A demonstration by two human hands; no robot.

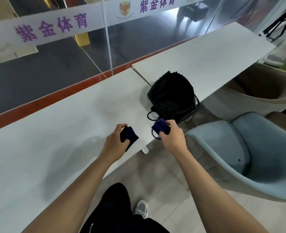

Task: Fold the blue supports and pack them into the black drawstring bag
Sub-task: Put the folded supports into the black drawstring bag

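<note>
**Two folded supports in hand, bag waiting just beyond**

One blue support [129,135] sits bunched in the left hand [115,142], over the near corner of the white table [58,132]; its fabric looks folded over on itself, dark on one face and blue along the edge. The second blue support [160,126] is pinched in the right hand [170,134], its layered edges fanned like a small stack, with a thin black loop hanging beneath it. Both sets of fingers are clenched around their cloth, thumb against forefinger. The two bundles are apart, not touching.

Just beyond the right hand stands the black drawstring bag [171,96], slumped on the table's edge with its gathered top pointing away and its cords [191,113] trailing toward the person. Whether the mouth is open cannot be told from here; it looks cinched.

To do this step well, I would judge it best to keep each fold pressed flat so it does not spring open, lay one bundle on the other or set one down, and free a hand to widen the bag's mouth first. The bag is soft and close to the edge, so steadying it matters. A pale blue chair [239,148] stands right of the table.
</note>
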